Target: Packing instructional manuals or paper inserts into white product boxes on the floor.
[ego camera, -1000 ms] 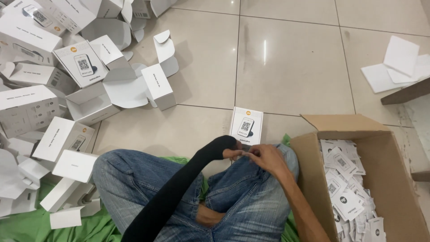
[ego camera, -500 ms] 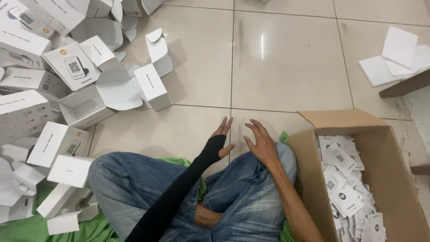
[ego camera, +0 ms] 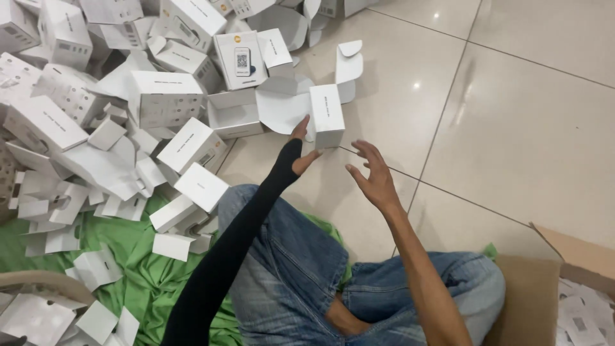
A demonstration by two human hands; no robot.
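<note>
At upper left of the frame, a heap of white cartons on the floor; beside it a green cloth. Centre: left hand in black sleeve, fingers spread, now touching an upright white box — half a second ago both hands hovered empty. Right hand open, empty.

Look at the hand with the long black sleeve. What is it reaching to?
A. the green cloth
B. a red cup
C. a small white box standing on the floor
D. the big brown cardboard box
C. The left hand in the black sleeve stretches out to the small white box standing on the tiled floor, fingertips right at its edge.
</note>
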